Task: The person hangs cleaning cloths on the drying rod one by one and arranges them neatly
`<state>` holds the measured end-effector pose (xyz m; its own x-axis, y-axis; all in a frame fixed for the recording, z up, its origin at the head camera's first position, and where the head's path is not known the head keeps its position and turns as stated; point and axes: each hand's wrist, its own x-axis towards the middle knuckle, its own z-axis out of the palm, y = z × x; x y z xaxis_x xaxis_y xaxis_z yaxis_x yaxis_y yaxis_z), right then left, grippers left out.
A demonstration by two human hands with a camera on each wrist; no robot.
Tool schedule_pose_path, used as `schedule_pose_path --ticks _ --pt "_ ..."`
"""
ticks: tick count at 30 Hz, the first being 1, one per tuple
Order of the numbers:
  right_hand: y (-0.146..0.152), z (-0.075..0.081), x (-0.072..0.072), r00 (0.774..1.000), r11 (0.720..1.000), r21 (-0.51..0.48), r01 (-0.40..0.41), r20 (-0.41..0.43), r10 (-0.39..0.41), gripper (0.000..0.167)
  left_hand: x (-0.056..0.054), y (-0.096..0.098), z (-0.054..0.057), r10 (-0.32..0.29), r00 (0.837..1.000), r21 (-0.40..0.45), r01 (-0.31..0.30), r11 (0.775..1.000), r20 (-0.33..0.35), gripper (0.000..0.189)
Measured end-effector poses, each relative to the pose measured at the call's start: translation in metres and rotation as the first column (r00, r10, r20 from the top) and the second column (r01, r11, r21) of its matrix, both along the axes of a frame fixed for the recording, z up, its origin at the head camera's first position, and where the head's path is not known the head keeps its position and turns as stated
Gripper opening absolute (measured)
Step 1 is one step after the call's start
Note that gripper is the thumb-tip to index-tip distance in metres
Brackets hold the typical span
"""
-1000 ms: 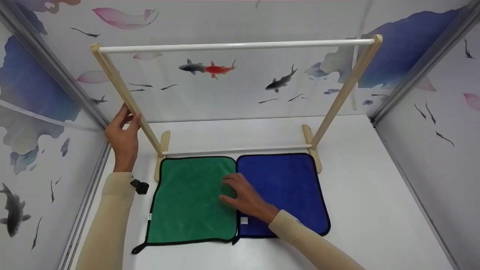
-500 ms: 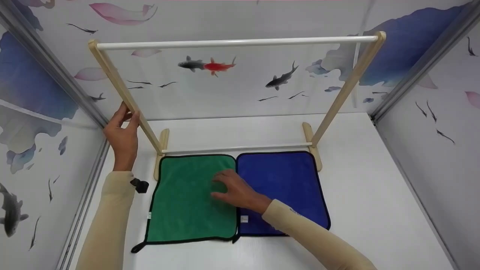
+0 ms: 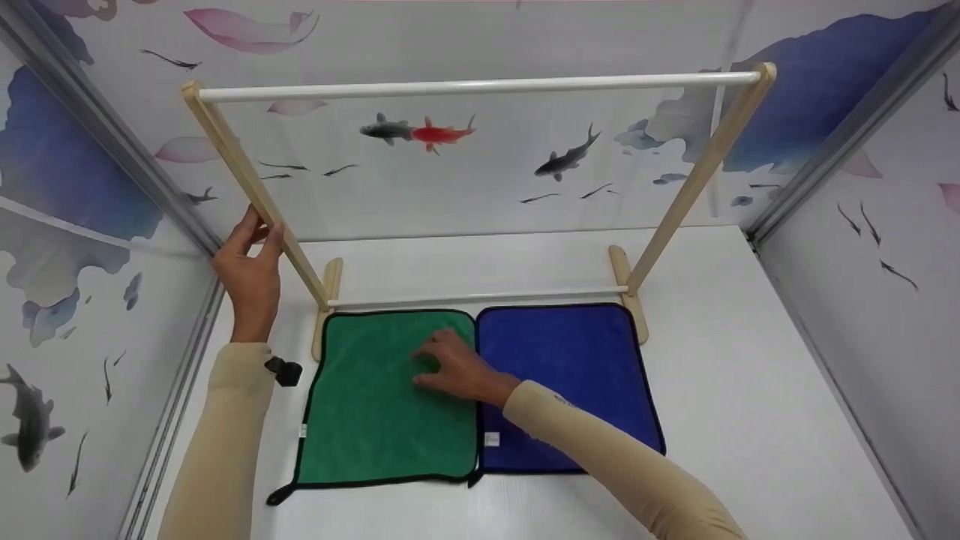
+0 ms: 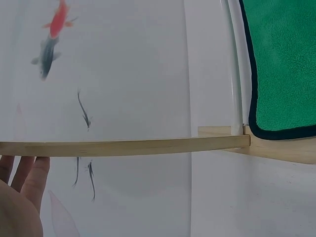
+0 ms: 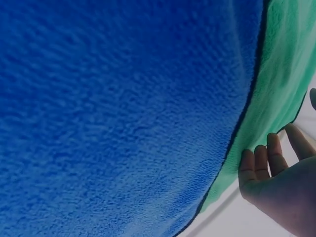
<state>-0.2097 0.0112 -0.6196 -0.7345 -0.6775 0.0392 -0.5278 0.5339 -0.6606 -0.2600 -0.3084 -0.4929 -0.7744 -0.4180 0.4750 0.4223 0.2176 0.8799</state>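
Observation:
A drying rack with wooden sides stands at the back; my left hand (image 3: 253,271) pinches its left upright (image 3: 241,174) between thumb and fingers. In the left wrist view, fingertips (image 4: 39,170) lie against that wooden bar. My right hand (image 3: 457,367) is over the green cloth (image 3: 375,435), palm down, fingers loosely bent, with nothing held. To the right of the green cloth, edge to edge, lies a blue cloth (image 3: 555,360); the right forearm crosses above it. Both cloths are spread flat with black borders. The right wrist view shows the blue cloth (image 5: 123,113) close up.
The rack has a white top rail (image 3: 480,87) and a thin lower bar (image 3: 480,295). Its right upright (image 3: 694,187) leans outward in the head view. Printed walls with metal corner strips (image 3: 112,127) enclose the white table (image 3: 750,390) on three sides.
My right hand has moved left and slightly away from me, from near the cloths' shared edge to farther over the green cloth. The left hand keeps its hold on the upright.

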Motion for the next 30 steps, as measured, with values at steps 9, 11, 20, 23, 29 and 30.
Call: schedule_pose_path --ticks 9,11,20,23,29,30 --pt "0.0 -0.011 -0.007 1.0 0.999 -0.027 0.031 0.007 -0.031 0.038 -0.004 0.003 -0.002 0.006 1.0 0.003 -0.006 1.0 0.012 0.046" --pt "0.0 -0.014 -0.007 1.0 0.999 -0.017 0.03 -0.008 -0.031 0.038 -0.004 0.003 -0.001 0.002 1.0 -0.005 -0.002 1.0 0.013 0.046" --pt "-0.002 -0.019 -0.004 0.998 0.999 -0.033 0.03 -0.057 -0.031 0.031 -0.004 0.002 -0.001 0.023 1.0 -0.034 -0.023 0.999 -0.001 0.045" --pt "-0.004 -0.02 -0.004 0.997 0.999 -0.028 0.044 -0.066 -0.045 0.028 -0.003 0.002 0.0 0.021 1.0 -0.031 -0.021 0.999 -0.003 0.045" --pt "-0.007 -0.022 -0.003 0.995 0.999 -0.005 0.054 -0.085 -0.054 0.025 -0.002 0.001 -0.002 0.018 1.0 -0.029 -0.018 0.999 -0.004 0.044" --pt "-0.007 -0.022 -0.002 0.995 0.999 -0.008 0.052 -0.09 -0.052 0.024 -0.002 0.001 -0.002 0.018 1.0 -0.03 -0.018 0.999 -0.006 0.044"
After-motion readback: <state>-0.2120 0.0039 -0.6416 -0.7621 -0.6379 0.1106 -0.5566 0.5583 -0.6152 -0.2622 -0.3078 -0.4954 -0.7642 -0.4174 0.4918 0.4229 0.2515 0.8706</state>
